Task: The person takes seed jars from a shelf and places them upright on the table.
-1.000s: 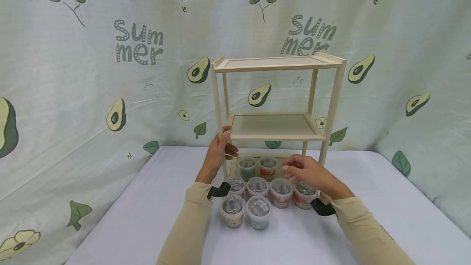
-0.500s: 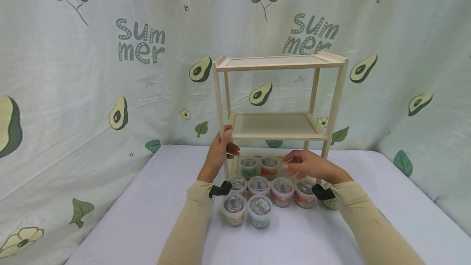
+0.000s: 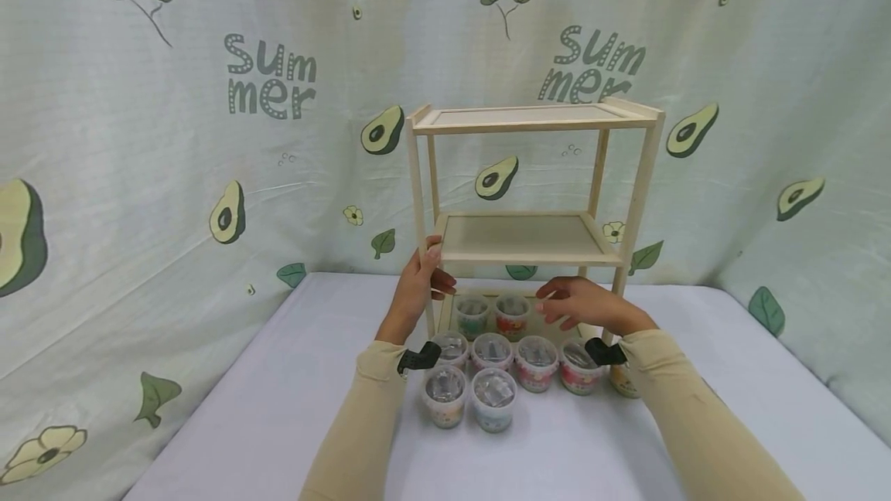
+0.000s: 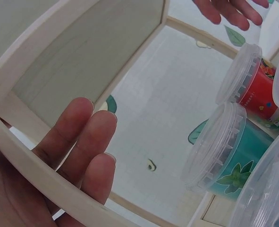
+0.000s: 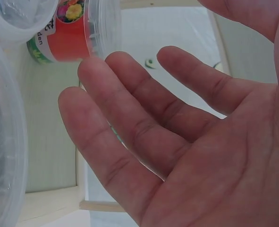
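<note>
A three-tier wooden rack stands on the table in the head view. My left hand grips its front left post, the fingers bent around it in the left wrist view. On the bottom shelf sit a green tub and a red tub, both with clear lids. My right hand hovers just right of the red tub, fingers spread and slightly bent, palm holding nothing. In the right wrist view, a gap separates its fingertips from the shelf, while the red tub lies close by.
Several lidded tubs, such as a pink one and a pale blue one, stand before the rack. A yellowish tub is partly behind the right wrist. The middle shelf overhangs both hands. A patterned cloth hangs behind.
My right hand has risen a little and its fingers have spread. More of the yellowish tub shows beside that wrist. The left hand keeps its hold on the post; the head view has shifted slightly.
</note>
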Motion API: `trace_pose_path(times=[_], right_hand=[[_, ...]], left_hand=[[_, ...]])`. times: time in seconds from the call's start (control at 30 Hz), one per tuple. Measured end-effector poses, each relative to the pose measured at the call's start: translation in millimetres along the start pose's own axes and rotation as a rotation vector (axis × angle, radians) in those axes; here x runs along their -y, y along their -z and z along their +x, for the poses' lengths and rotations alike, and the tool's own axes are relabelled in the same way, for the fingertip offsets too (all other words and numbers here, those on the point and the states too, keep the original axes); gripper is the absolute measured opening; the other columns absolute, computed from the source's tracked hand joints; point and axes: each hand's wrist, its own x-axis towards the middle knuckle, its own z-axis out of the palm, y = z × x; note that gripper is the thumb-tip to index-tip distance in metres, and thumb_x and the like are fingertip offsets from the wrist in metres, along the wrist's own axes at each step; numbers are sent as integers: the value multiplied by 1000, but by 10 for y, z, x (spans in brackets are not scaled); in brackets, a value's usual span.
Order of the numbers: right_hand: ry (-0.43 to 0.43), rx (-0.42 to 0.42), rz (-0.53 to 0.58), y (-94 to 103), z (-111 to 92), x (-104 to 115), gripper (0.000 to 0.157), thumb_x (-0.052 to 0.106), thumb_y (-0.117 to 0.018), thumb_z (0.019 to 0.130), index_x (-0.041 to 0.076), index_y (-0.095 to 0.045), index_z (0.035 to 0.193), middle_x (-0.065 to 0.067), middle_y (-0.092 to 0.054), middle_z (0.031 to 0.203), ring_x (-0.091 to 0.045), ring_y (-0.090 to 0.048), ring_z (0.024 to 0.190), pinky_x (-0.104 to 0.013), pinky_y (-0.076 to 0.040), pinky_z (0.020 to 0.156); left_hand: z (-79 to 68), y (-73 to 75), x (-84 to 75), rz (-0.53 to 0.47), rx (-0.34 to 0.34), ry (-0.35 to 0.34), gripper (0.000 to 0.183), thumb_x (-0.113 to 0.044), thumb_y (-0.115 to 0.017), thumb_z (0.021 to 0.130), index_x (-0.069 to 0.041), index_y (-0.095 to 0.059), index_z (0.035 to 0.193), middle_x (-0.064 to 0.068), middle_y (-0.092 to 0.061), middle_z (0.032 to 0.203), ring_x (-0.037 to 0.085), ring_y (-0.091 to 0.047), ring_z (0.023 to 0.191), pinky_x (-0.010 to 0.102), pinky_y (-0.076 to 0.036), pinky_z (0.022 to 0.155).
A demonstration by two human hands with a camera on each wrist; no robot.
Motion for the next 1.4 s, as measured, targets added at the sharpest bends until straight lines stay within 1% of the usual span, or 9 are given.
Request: trace_pose_path(times=[0.2, 0.37, 0.63, 0.77, 0.9, 1.03, 1.23, 1.33, 1.4], right_hand=[[-52, -4, 19, 33, 79, -35, 57, 32, -66, 98, -6, -50, 137, -20, -62, 125, -32, -65, 108, -46, -55, 87], [-75, 9, 63, 14, 173, -47, 56, 28, -69, 96, -4, -49, 138, -20, -60, 129, -34, -63, 111, -48, -54, 88], [-139, 76, 125, -65, 325, -94, 72, 30, -71, 94, 3, -37, 151, -19, -55, 136, -40, -55, 123, -52, -50, 94], [-175, 118, 146, -115, 389, -98, 79, 30, -74, 91, 6, -33, 155, -22, -43, 149, -44, -51, 128, -57, -46, 97], [-198, 161, 134, -168, 458, -114, 86, 31, -76, 89, 5, -28, 157, -26, -40, 150, -47, -50, 128, -60, -45, 97], [-200, 183, 113, -175, 494, -130, 88, 31, -75, 90, 4, -25, 157, -23, -54, 139, -46, -53, 125, -59, -47, 94], [-205, 171, 33, -212, 512, -144, 91, 35, -77, 88, 5, -26, 157, -14, -61, 133, -41, -54, 127, -64, -41, 99], [-216, 151, -10, -245, 518, -129, 94, 38, -80, 85, 6, -28, 157, -13, -59, 137, -37, -53, 128, -65, -37, 101], [-215, 144, -33, -263, 523, -118, 94, 37, -80, 86, 4, -28, 157, -17, -52, 144, -39, -53, 128, -65, -38, 101]], left_hand=[[14, 8, 1, -3, 29, 11, 56, -51, -42, 106, -21, -39, 153, 30, -67, 93, 50, -68, 85, 37, -51, 65], [5, 27, -23, -13, 55, 34, 55, -45, -39, 108, -18, -33, 156, 36, -64, 98, 55, -65, 89, 40, -52, 68], [-160, 2, -358, 13, 67, 21, 50, -32, -38, 111, -8, -35, 154, 37, -64, 96, 55, -65, 89, 46, -53, 71], [-169, -1, -375, 9, 70, 16, 51, -33, -38, 111, -7, -34, 154, 37, -64, 96, 55, -65, 89, 49, -53, 73], [-163, -1, -360, 5, 73, 19, 51, -34, -38, 110, -8, -34, 155, 38, -63, 98, 56, -65, 90, 50, -53, 74], [-153, -11, -357, 4, 80, 12, 50, -33, -38, 111, -9, -35, 154, 37, -63, 96, 55, -65, 89, 47, -52, 72], [-170, -16, -360, 27, 81, 5, 50, -34, -36, 111, -9, -36, 154, 36, -64, 95, 56, -65, 89, 51, -52, 72], [-187, -4, -366, 32, 77, 8, 50, -34, -36, 111, -9, -36, 154, 37, -64, 97, 57, -64, 90, 53, -53, 74], [-202, 8, -367, 25, 72, 15, 50, -34, -37, 111, -9, -35, 154, 38, -63, 98, 57, -64, 90, 53, -52, 75]])
